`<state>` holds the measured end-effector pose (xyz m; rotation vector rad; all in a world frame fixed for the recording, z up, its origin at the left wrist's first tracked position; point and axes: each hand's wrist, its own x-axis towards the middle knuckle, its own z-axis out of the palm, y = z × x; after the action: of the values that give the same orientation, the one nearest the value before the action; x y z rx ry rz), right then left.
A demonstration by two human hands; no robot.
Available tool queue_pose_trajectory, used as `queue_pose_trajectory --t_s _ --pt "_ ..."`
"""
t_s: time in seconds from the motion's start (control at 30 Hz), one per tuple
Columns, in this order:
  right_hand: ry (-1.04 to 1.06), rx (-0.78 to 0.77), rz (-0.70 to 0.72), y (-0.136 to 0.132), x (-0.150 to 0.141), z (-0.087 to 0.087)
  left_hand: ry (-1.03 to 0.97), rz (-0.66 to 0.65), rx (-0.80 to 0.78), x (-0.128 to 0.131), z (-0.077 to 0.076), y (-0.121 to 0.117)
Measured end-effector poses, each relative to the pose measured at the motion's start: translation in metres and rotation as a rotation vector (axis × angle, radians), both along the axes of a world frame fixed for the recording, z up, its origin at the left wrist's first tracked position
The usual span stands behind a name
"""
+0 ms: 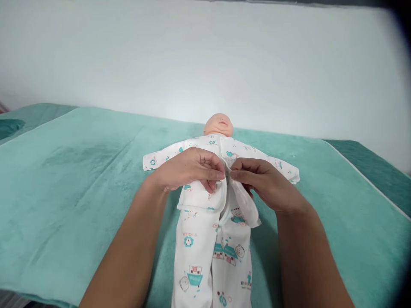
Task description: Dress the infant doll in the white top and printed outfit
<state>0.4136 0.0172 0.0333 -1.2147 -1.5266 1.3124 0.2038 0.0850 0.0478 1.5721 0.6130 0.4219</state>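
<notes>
A baby doll (pixel 212 125) lies on its back, its head toward the wall. It wears a white printed baby jacket (pixel 201 199) and white printed trousers (pixel 194 256). Over the doll's chest, my left hand (pixel 195 169) pinches one front edge of the jacket between thumb and fingers. Close beside it, my right hand (pixel 261 177) pinches the opposite front edge. Below my hands the jacket front hangs apart, with the right-side flap folded outward. Both sleeves are spread to the sides. Any fastener between my fingertips is too small to make out.
A green plush blanket (pixel 96 188) covers the surface under the doll. Darker green cloth (pixel 369 167) shows past its right edge and at the far left. A white wall (pixel 205 60) rises behind the far edge.
</notes>
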Motion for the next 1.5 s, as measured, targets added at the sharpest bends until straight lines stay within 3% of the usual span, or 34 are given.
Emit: queue_pose_trajectory --t_s 0.47,0.77,1.1,1.5 --pt "0.002 -0.092 -0.005 0.000 -0.012 0.006 -0.069 -0.062 -0.024 0.000 -0.002 0.001" --pt "0.031 -0.136 0.075 0.001 -0.002 0.002 -0.014 -0.035 -0.008 -0.004 -0.002 0.002" --pt "-0.123 -0.188 0.089 0.000 -0.009 0.005 0.102 0.001 0.045 0.003 0.001 -0.003" --pt "-0.100 -0.168 0.140 0.000 -0.006 0.005 0.085 0.090 0.075 0.009 -0.001 -0.008"
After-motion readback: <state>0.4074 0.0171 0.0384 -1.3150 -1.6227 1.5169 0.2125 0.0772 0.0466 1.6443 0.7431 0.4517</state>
